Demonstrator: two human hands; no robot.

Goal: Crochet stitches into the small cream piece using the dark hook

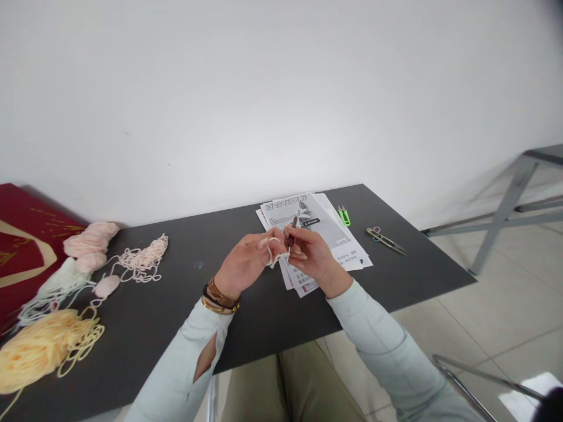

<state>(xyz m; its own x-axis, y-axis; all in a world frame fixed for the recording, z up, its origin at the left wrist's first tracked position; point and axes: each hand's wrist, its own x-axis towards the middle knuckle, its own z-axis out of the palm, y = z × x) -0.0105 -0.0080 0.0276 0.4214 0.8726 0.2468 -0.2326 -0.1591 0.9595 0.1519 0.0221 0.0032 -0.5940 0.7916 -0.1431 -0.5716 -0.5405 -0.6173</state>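
Over the dark table, my left hand (243, 261) is closed on pale yarn (276, 258), with a loop running around its fingers. My right hand (317, 252) pinches a crochet hook (294, 222), its dark handle pointing up and away from me. The yarn stretches between the two hands, close to the hook's lower end. The fingers partly cover the hook, and its tip is too small to make out. Beneath and behind both hands lie printed sheets (341, 240) in a loose stack.
Green thread snips (343, 216) and metal scissors (386, 241) lie right of the papers. Leftward are yellow yarn (41, 346), pink yarn (91, 243), white yarn (65, 278), a loose pink bundle (143, 258) and a red bag (30, 240). A white wall (220, 117) backs the table (176, 316).
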